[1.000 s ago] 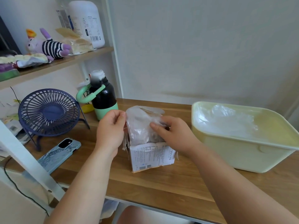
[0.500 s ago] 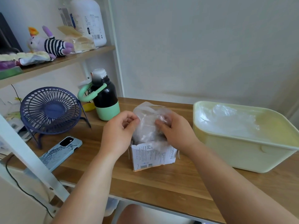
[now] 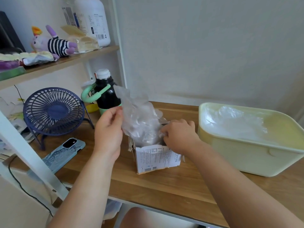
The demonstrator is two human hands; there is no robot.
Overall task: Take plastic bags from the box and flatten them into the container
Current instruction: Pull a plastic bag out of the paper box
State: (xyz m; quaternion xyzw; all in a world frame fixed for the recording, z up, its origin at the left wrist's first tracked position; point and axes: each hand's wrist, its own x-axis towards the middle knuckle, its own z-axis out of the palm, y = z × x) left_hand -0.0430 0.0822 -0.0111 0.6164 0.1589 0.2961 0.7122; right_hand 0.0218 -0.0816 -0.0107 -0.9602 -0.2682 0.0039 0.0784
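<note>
Now plastic bag (image 3: 139, 119) drawn higher from box (image 3: 156, 159), left hand (image 3: 108, 129) pinching it

bag: clear bag (image 3: 139, 119) crumpled, sticking out of box (image 3: 156, 159) | cream container (image 3: 246, 155) right of it, bags (image 3: 230, 119) inside

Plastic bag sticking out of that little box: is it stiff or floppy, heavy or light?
Probably floppy: the plastic bag is crumpled and folds where the left hand pinches its edge. Likely very light, since a fingertip pinch holds its top above the box. It might slip, being thin and glossy.
</note>
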